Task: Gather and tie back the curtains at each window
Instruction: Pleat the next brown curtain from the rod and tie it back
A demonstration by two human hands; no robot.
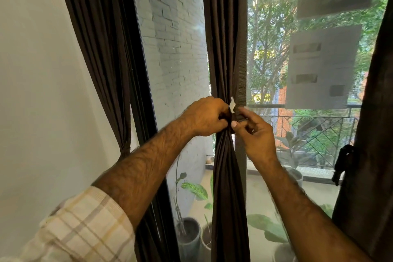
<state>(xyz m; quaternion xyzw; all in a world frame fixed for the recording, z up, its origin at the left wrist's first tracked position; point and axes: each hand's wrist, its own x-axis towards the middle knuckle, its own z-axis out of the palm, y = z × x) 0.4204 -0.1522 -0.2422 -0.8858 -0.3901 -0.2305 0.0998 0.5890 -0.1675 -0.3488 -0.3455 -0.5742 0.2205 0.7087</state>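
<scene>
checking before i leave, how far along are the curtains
Done: the left curtain is already cinched. In hand: left hand and right hand are fastening the tie around the middle curtain. Left: the right curtain, whose tie I cannot judge.

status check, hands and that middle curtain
Left hand and right hand both gripping the tie-back. Middle curtain gathered, tie not yet fastened. Nothing in the way.

Three curtains across a glazed wall, both hands at the middle one

The middle curtain (225, 53) hangs between two panes; the left hand (205, 116) and right hand (256, 134) meet at its gathered waist. The left curtain (100, 49) hangs beside the wall (38, 83), the right curtain (374, 125) at the far edge. Potted plants (191, 215) stand behind the glass, below.
</scene>
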